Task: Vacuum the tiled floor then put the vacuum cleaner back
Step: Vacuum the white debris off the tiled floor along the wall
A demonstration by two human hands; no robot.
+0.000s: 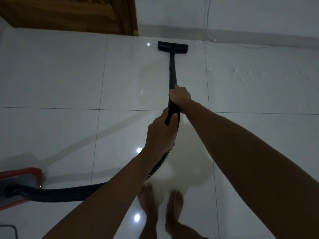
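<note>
The vacuuming step is under way. Both hands are clamped on the black wand (172, 73): the right hand (180, 97) grips it higher up, near the centre of the frame, and the left hand (160, 130) grips the lower end where the ribbed hose (69, 193) joins. The wand's long axis runs almost straight up the frame, tilted slightly left at the top, and it points to the floor head (173, 47) lying flat on the tiled floor (51, 75) just short of the wall (241, 14), beside the wooden door (69, 12). The red vacuum body (20, 185) sits at the lower left. White scraps (236, 70) lie in the upper right, so the next move likely calls for swinging the head rightward over them.
</note>
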